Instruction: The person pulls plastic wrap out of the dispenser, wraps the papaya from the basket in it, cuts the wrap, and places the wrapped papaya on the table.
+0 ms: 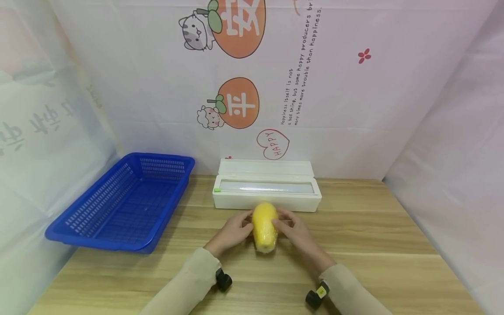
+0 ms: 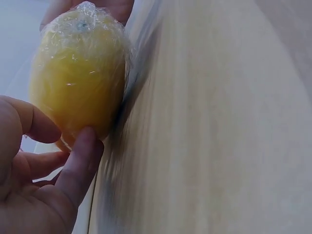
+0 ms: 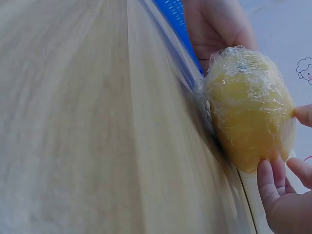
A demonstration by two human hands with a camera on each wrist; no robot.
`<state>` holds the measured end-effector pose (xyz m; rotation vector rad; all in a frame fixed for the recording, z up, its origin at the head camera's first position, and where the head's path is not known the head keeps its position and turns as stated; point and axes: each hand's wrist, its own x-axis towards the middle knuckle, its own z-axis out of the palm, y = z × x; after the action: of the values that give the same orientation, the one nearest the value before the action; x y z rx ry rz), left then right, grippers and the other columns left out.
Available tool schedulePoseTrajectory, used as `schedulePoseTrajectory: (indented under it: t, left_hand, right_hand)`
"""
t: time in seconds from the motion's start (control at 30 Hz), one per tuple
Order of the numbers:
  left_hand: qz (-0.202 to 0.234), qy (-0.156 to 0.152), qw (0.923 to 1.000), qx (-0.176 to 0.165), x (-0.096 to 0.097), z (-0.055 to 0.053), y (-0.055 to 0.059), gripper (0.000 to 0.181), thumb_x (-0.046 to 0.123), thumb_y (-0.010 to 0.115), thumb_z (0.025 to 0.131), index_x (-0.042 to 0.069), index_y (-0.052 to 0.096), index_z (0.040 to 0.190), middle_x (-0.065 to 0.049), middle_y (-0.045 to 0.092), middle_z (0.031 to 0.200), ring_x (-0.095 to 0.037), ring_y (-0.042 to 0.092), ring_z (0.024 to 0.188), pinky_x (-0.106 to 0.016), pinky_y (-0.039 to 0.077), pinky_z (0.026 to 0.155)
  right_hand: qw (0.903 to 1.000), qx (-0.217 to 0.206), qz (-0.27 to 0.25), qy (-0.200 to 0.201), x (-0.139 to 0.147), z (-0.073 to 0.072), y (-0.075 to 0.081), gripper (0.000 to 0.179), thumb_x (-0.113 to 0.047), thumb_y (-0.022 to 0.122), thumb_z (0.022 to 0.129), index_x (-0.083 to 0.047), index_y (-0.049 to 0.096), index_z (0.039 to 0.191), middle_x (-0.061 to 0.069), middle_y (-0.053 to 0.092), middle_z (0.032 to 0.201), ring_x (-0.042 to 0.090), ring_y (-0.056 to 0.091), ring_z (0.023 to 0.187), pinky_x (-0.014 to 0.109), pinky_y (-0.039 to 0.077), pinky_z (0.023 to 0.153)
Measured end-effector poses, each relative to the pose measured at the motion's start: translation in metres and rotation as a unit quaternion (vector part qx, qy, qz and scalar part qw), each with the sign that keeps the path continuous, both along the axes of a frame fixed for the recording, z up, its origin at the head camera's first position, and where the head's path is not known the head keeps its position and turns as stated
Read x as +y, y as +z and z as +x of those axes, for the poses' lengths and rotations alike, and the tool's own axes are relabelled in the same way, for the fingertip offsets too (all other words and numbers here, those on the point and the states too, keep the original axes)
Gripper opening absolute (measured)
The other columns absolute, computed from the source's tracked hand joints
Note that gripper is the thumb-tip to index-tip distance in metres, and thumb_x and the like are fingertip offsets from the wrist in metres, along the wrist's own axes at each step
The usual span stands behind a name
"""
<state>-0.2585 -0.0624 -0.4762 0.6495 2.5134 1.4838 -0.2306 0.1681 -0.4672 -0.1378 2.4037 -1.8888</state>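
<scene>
A smooth, oblong yellow fruit (image 1: pixel 264 225), its exact kind unclear, is wrapped in clear cling film (image 3: pixel 243 73) that is crinkled around its near end. My left hand (image 1: pixel 233 229) holds it from the left, with thumb and fingers bent against its side. From the right, my right hand (image 1: pixel 297 232) grips the same fruit, thumb on its upper side. In the left wrist view, fingertips of the left hand (image 2: pixel 53 190) touch the fruit's lower part. Directly beyond the fruit stands a white cling film dispenser (image 1: pixel 267 202) with its lid raised.
A blue plastic basket (image 1: pixel 157 234) with perforated sides stands at the left of the wooden table (image 1: pixel 354 262). Behind the table and along both sides hangs printed white cloth (image 1: pixel 334 109).
</scene>
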Motion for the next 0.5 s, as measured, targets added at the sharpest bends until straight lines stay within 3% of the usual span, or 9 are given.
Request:
schedulePoseTrajectory:
  t: [0.1,0.27,0.5]
  left_hand:
    - [0.002,0.002,0.9999,-0.013,-0.0002,0.0004,-0.0014,0.051,0.021,0.050,0.100,0.011,0.046,0.150,-0.009,0.061,0.133,-0.024,0.060,0.114,-0.037,0.054,0.087]
    - [0.000,0.004,0.9996,-0.030,-0.0030,-0.0005,-0.0029,0.052,0.023,0.052,0.100,0.011,0.045,0.150,-0.011,0.061,0.132,-0.019,0.063,0.096,-0.034,0.057,0.064]
    - [-0.004,0.010,0.9989,-0.045,-0.0058,0.0003,0.0018,0.058,0.024,0.051,0.099,0.007,0.039,0.153,-0.009,0.060,0.132,-0.016,0.065,0.079,-0.034,0.055,0.060]
  right_hand:
    - [1.0000,0.007,0.006,0.003,0.0006,-0.0007,0.0005,0.063,-0.039,0.070,0.094,-0.011,0.049,0.147,0.014,0.054,0.132,0.027,0.057,0.111,0.042,0.049,0.095]
    - [0.9998,0.007,0.008,0.016,0.0015,-0.0013,0.0010,0.063,-0.039,0.069,0.095,-0.012,0.047,0.148,0.017,0.052,0.135,0.028,0.059,0.108,0.043,0.053,0.089]
    - [0.9997,0.005,0.018,0.018,0.0035,-0.0016,-0.0005,0.063,-0.040,0.065,0.098,-0.012,0.043,0.150,0.020,0.048,0.139,0.029,0.058,0.108,0.042,0.056,0.083]
